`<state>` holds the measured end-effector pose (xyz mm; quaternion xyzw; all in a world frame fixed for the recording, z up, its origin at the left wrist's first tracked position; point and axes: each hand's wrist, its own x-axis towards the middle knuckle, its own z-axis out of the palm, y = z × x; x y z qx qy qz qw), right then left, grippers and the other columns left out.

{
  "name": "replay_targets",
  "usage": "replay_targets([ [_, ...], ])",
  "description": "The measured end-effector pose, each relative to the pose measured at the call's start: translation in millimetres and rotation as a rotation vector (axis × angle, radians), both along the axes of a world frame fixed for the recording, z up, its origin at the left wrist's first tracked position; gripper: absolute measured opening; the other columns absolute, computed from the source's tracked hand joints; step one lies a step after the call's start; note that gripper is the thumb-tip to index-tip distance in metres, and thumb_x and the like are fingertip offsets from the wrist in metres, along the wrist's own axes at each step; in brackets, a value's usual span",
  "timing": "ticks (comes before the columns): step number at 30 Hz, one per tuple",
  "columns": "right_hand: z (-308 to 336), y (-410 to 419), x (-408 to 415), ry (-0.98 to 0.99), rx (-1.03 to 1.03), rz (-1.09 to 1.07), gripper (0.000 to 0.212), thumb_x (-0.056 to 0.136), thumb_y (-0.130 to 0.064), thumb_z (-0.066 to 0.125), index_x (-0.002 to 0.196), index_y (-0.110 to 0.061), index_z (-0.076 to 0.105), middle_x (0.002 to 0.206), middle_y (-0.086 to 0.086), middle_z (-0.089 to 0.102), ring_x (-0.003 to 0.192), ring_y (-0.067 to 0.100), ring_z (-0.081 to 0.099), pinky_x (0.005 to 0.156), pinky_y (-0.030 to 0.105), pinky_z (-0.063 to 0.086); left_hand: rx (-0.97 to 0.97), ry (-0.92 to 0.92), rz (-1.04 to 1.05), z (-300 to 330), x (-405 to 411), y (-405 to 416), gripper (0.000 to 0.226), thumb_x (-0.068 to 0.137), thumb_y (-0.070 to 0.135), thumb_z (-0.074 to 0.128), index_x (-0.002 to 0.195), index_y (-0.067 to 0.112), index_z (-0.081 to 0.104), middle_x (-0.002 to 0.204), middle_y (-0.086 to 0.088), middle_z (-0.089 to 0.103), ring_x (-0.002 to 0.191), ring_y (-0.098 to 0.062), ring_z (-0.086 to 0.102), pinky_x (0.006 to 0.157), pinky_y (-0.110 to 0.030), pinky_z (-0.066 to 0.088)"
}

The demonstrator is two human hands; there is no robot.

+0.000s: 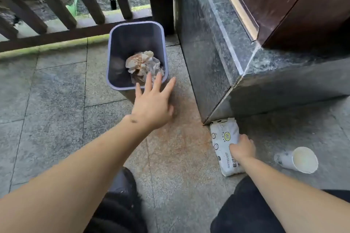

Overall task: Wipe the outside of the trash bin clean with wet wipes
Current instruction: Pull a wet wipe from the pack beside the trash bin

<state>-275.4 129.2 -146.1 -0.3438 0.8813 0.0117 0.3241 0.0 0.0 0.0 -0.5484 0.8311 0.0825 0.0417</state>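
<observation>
Looks like the setup step: left hand point(151, 103), fingers spread, reaches for the trash bin point(136, 56) on the floor by the railing, while the right hand point(242, 148) clamps the wet wipes pack point(224, 138) beside the stone corner, so next is pulling a wipe out.

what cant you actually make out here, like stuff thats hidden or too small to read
Head view, the only one:
- Outer walls of the trash bin: seen from above, so dirt on them cannot be judged; the left hand covers its near corner.
- Wet wipes pack: the right hand covers part of it; the small print is unreadable, and its opening is not visible.
- Bin bottom: hidden under crumpled paper.
- Paper cup: its print is blurred.
</observation>
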Motion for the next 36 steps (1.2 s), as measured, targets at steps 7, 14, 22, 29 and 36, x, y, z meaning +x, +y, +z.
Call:
replay_targets([
  [7, -15.8, -5.8, 5.5, -0.076, 0.042, -0.081, 0.054, 0.088, -0.018, 0.051, 0.141, -0.012, 0.041, 0.134, 0.016, 0.051, 0.116, 0.039, 0.054, 0.088, 0.038, 0.05, 0.069, -0.114, 0.101, -25.5, 14.6, -13.4, 0.089, 0.091, 0.048, 0.049, 0.156, 0.035, -0.011, 0.166, -0.008, -0.003, 0.15, -0.037, -0.009, 0.116, -0.066, 0.002],
  [14, -26.6, 5.5, 2.3, -0.012, -0.039, -0.026, 0.031, 0.096, -0.022, 0.048, 0.125, -0.011, 0.052, 0.123, 0.017, 0.059, 0.107, 0.04, 0.058, 0.08, 0.039, 0.051, 0.013, -0.085, 0.127, -35.0, 11.9, -10.7, 0.091, 0.088, 0.047, 0.052, 0.158, 0.033, -0.004, 0.166, -0.008, 0.003, 0.15, -0.037, -0.006, 0.116, -0.065, 0.002],
  [22, -25.2, -8.8, -3.6, -0.08, -0.107, -0.162, 0.026, 0.094, -0.031, 0.06, 0.102, -0.006, 0.061, 0.107, 0.018, 0.066, 0.1, 0.038, 0.062, 0.07, 0.031, 0.04, 0.029, -0.035, 0.156, -34.6, 8.4, -11.8, 0.089, 0.087, 0.045, 0.052, 0.157, 0.035, -0.002, 0.166, -0.01, 0.006, 0.15, -0.038, -0.007, 0.116, -0.065, 0.001],
  [29, -9.1, -2.6, -2.1, -0.005, -0.274, -0.237, 0.031, 0.092, -0.03, 0.061, 0.068, -0.01, 0.061, 0.071, 0.005, 0.058, 0.077, 0.031, 0.052, 0.062, 0.033, 0.043, 0.08, -0.019, 0.185, -26.5, 6.2, -18.8, 0.086, 0.089, 0.042, 0.051, 0.156, 0.038, -0.001, 0.163, -0.01, 0.019, 0.149, -0.04, 0.005, 0.115, -0.067, 0.003],
  [36, 69.8, -10.9, 7.5, -0.018, -0.33, -0.157, 0.014, 0.09, -0.029, 0.06, 0.088, -0.023, 0.072, 0.102, 0.001, 0.071, 0.098, 0.029, 0.061, 0.071, 0.028, 0.042, 0.126, 0.135, 0.25, 1.6, 6.2, -17.5, 0.081, 0.088, 0.025, 0.048, 0.158, 0.031, 0.008, 0.147, -0.012, 0.047, 0.134, -0.045, 0.032, 0.118, -0.055, 0.012],
])
